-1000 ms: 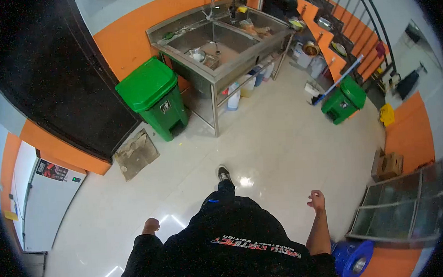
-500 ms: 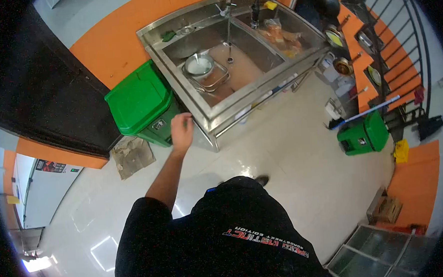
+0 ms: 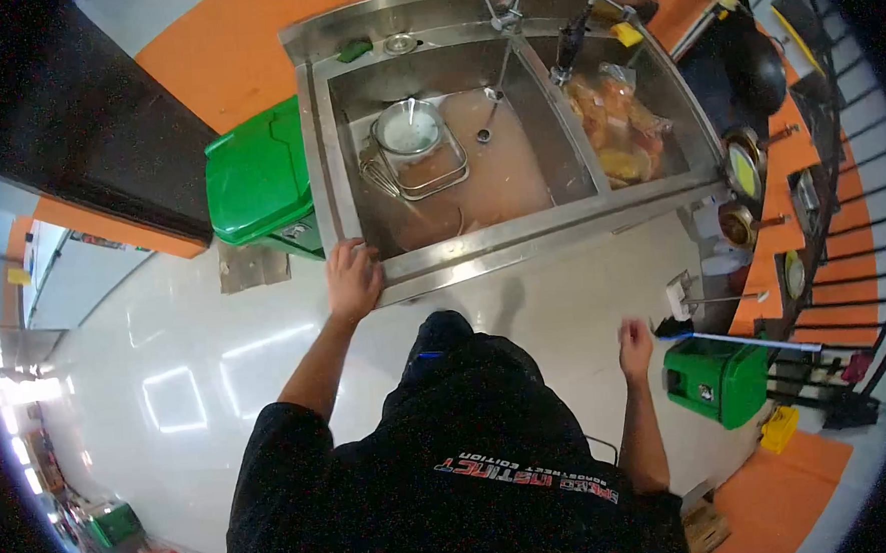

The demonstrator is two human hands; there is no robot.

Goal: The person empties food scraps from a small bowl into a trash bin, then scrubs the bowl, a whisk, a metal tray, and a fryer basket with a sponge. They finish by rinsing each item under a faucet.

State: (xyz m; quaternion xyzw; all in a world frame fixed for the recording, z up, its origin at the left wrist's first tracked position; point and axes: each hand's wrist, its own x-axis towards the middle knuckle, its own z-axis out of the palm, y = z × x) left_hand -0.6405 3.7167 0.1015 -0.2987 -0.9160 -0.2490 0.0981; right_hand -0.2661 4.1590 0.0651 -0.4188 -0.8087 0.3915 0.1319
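My left hand (image 3: 354, 279) rests on the front left corner of the steel sink (image 3: 482, 259), fingers slightly apart on the rim. My right hand (image 3: 635, 349) hangs over the floor to the right of my body, its fingers curled in with nothing visible in them. Cloudy water stands in the left basin, where a round metal bowl (image 3: 410, 128), a wire rack (image 3: 438, 189) and a whisk (image 3: 381, 178) lie. Bags of orange and yellowish food (image 3: 616, 127) fill part of the right basin. A yellow sponge (image 3: 627, 35) sits on the rim behind it.
A green lidded bin (image 3: 257, 176) stands against the sink's left side, with flattened cardboard (image 3: 252, 268) on the floor before it. On the right are another green bin (image 3: 719, 382), a long-handled brush (image 3: 747, 341), pans (image 3: 745, 166) and black railings (image 3: 861, 225).
The sink is closer, and the view has shifted. My left hand has come onto the sink's corner from beside the left bin. My right hand has come into view.
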